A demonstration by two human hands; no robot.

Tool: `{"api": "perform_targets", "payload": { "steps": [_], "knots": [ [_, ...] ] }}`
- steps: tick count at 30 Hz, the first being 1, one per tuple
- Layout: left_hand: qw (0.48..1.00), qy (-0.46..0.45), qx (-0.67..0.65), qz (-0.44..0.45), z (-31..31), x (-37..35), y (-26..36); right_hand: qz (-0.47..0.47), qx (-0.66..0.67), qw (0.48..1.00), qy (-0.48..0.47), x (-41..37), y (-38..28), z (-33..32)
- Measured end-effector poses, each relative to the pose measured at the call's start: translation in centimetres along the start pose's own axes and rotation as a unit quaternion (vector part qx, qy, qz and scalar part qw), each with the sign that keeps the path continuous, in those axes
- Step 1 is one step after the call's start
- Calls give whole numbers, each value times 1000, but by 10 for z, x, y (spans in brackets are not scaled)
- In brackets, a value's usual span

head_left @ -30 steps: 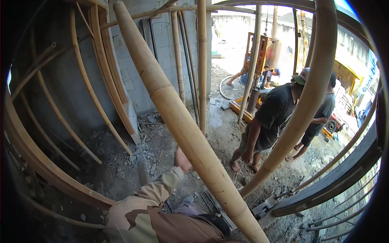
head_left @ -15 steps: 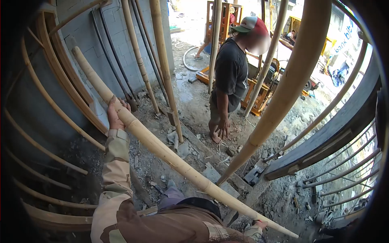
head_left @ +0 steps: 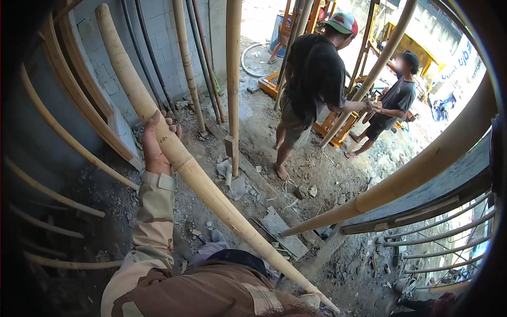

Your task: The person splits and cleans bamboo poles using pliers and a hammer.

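A long pale bamboo pole (head_left: 214,198) slants across the view from upper left down to the bottom edge. My left hand (head_left: 157,141) is closed round its upper part, thumb on the near side and fingertips showing on the far side. The pole's lower end reaches the bottom edge beside my right sleeve (head_left: 311,300). My right hand cannot be made out there; its fingers are hidden.
Upright bamboo poles (head_left: 233,84) and a thick leaning one (head_left: 391,190) surround me. A wooden frame (head_left: 68,84) stands left. Rubble and a flat board (head_left: 282,232) lie below. A person in a cap (head_left: 317,74) and another person (head_left: 398,98) stand ahead, hands close together.
The pole has steepened, and its lower end has shifted left. My right hand has dropped from sight. The capped person has turned away, and a second person now stands opposite.
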State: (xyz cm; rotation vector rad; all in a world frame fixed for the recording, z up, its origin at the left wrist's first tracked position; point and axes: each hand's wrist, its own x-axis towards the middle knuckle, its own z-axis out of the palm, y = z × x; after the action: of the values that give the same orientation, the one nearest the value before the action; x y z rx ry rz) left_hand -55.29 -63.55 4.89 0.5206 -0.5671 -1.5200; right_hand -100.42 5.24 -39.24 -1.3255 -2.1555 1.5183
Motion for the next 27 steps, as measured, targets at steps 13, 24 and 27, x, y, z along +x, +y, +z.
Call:
{"api": "perform_targets", "payload": {
  "steps": [13, 24, 27],
  "knots": [
    [959, 213, 166, 84, 1, 6, -54, -276, -238, 931, 11, 10, -16, -25],
    [936, 268, 203, 101, -78, 53, -86, -484, -13, 650, -586, -248, -234, -57],
    [926, 281, 226, 115, -88, 61, -98, -434, -12, 505, -746, -338, -265, -48]
  ]
}}
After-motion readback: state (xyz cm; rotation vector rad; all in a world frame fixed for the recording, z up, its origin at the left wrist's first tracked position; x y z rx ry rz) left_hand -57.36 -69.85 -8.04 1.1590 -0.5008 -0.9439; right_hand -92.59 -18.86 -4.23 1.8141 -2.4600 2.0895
